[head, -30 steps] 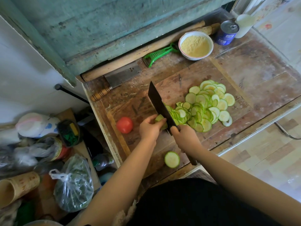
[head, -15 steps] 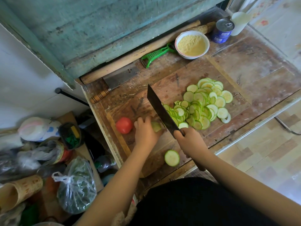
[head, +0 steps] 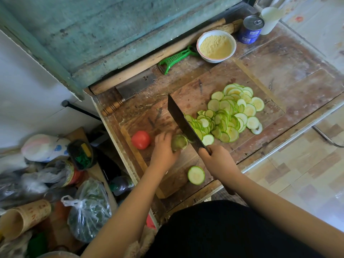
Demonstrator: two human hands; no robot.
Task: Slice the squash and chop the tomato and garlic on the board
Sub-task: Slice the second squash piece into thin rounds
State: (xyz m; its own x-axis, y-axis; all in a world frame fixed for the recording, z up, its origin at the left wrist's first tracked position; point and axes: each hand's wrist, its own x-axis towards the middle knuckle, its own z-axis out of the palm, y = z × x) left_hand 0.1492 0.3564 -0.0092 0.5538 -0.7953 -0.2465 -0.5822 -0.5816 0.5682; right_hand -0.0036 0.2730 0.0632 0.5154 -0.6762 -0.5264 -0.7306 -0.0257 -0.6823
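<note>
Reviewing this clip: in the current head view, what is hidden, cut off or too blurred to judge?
- Garlic: none visible anywhere on the cutting board.
- Squash stub: motion-blurred and partly covered by the left hand, so its remaining length is unclear.
- Cleaver handle: hidden inside the right hand.
- Blue can label: too small to read.
- Bagged greens: plastic hides what they are.

Worn wooden table [head: 290, 58] under board [head: 188, 95], bowl [head: 216, 46], peeler [head: 175, 59], can [head: 251, 29].
</note>
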